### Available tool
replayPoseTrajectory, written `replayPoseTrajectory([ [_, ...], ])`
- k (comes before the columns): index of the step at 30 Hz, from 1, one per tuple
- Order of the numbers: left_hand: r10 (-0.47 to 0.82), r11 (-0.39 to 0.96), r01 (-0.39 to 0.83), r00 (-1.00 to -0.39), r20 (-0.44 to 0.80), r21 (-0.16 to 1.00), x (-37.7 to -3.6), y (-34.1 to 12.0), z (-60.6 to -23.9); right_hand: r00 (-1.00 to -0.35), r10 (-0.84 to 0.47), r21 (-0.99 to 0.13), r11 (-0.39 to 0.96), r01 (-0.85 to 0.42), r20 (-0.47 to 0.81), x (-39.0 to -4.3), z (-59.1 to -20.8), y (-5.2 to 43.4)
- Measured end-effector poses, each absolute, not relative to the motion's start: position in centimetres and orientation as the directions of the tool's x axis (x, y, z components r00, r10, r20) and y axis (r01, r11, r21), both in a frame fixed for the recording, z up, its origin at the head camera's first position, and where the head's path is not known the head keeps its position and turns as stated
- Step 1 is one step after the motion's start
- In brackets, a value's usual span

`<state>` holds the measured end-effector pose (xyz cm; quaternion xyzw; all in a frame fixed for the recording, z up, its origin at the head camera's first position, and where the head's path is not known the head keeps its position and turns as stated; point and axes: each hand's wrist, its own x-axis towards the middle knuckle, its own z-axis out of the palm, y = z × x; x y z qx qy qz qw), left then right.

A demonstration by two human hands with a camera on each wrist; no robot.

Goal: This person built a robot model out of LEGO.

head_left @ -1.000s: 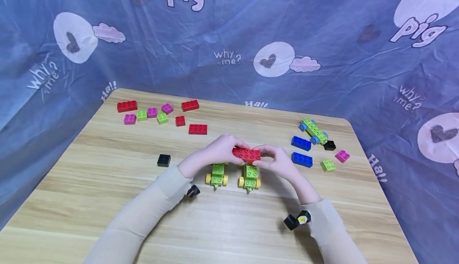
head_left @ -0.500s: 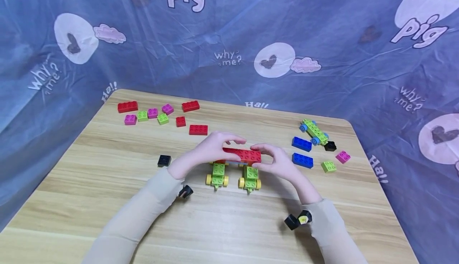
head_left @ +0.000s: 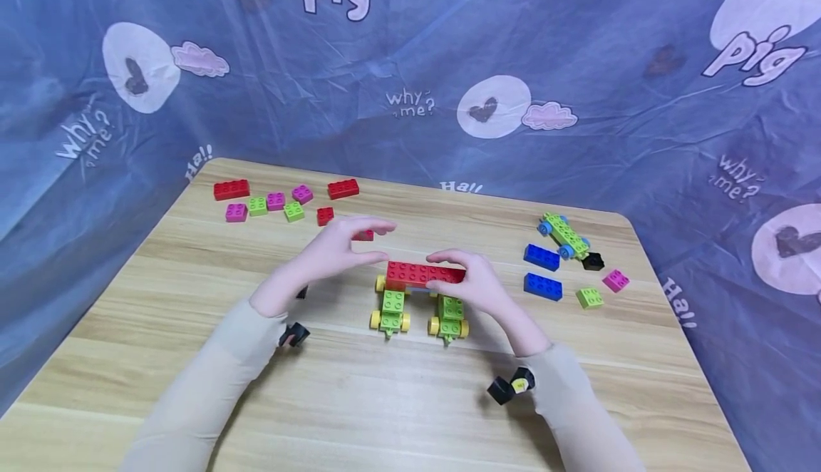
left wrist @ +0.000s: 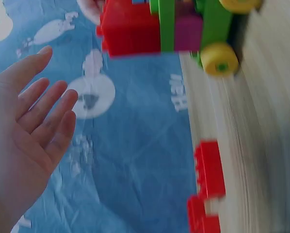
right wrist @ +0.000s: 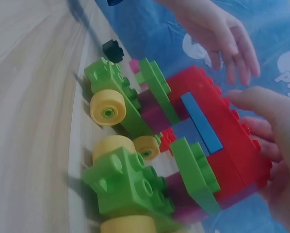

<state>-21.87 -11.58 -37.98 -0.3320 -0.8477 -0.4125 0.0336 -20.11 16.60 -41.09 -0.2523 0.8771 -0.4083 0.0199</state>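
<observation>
Here we see the right hand (head_left: 471,283) pinching the right end of a long red studded plastic brick (head_left: 425,273), thumb at the near edge and fingers curled over the far edge. The brick lies across the tops of two green toy wheel bases with yellow wheels (head_left: 420,315), which stand side by side on the light wooden table (head_left: 410,401). From the right wrist view, blue and purple pieces show under the red brick (we cannot tell how they are joined).

The left hand (head_left: 340,244) hovers just left of the brick, clear of it, its fingers straight and spread, holding nothing; the left wrist view (left wrist: 31,126) shows the flat palm.

At the far left of the table lie loose red, green and pink bricks (head_left: 282,201). To the right sit two blue rectangular bricks (head_left: 541,271) and a green wheel base with blue wheels (head_left: 561,235).
</observation>
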Motion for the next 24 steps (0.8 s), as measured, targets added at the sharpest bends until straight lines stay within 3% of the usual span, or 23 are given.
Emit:
replayPoseTrajectory([
  [13,0.456,0.564,0.428,-0.874,0.167,0.706,-22.0,-19.1,-39.1,-0.891,-0.447,-0.725,0.589,-0.357,0.076,-20.1,-41.6,16.0],
  [24,0.501,0.602,0.399,-0.863,0.062,0.692,-22.1,-22.2,-41.2,-0.899,-0.434,-0.737,0.590,-0.331,0.056,-19.9,-41.5,16.0],
])
